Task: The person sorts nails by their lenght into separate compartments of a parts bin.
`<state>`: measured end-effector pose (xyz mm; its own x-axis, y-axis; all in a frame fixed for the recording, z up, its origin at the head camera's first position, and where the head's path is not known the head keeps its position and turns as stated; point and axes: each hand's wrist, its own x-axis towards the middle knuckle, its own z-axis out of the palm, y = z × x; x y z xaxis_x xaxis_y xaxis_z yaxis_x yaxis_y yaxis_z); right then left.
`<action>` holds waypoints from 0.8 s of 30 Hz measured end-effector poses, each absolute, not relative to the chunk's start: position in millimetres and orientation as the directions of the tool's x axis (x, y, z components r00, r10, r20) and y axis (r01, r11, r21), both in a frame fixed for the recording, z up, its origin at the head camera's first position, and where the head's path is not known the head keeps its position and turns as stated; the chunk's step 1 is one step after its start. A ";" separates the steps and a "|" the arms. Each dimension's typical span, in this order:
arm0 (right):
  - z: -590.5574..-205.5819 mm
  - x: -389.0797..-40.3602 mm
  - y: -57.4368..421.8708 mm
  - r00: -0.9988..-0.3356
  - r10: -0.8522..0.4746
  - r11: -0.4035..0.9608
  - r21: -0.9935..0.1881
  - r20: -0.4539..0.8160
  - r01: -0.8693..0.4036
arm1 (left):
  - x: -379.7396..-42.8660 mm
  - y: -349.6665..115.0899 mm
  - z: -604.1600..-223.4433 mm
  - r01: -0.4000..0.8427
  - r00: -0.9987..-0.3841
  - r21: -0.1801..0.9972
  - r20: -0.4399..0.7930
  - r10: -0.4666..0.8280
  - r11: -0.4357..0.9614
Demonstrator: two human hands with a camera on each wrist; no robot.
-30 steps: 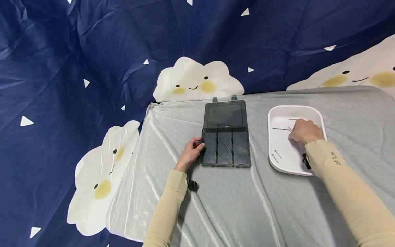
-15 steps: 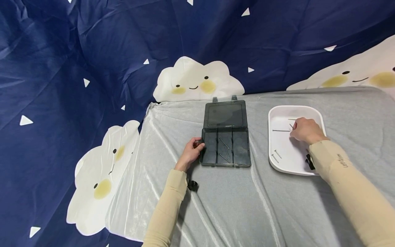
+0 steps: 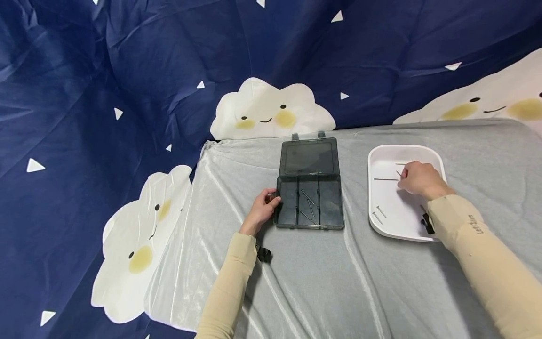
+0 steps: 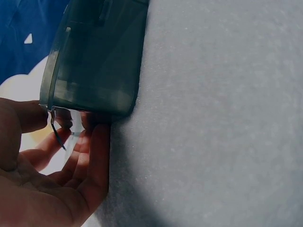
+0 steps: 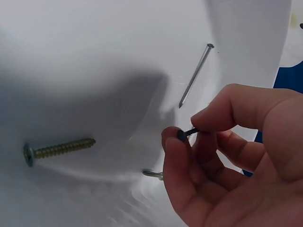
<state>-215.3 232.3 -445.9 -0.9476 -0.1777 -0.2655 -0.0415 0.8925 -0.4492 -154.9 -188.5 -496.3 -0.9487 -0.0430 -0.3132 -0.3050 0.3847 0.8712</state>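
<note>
In the head view my left hand [image 3: 263, 207] holds the left side of an open, dark, see-through compartment box [image 3: 330, 202]. The left wrist view shows the thumb at its rim and curled fingers by its lower edge. Several thin nails [image 3: 307, 196] lie in the middle compartment. Inside a white tray [image 3: 374, 160], my right hand [image 3: 423, 180] pinches a small, dark-headed nail [image 5: 182, 135] between thumb and fingertips. Most of its shaft is hidden by the fingers. Left of that hand lies a long nail [image 3: 384, 179].
Two screws [image 3: 379, 213] rest near the tray's left wall. Another thin nail [image 3: 401, 164] lies at its far side. In the right wrist view a brass-coloured screw [image 5: 61, 148] lies on the tray floor. Grey cloth [image 3: 322, 273] covers the surface; a blue backdrop [image 3: 169, 47] hangs behind.
My right hand has lifted slightly and shifted a little right, pinching the small nail. The long nail beside it has turned nearly level in view. The left hand and the box stay still.
</note>
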 end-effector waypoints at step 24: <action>-421.9 -212.1 223.6 -0.962 -0.199 0.870 -0.485 -0.189 -0.085 | -156.6 -188.3 -498.8 -0.317 -0.945 0.871 -0.322 -0.051 0.375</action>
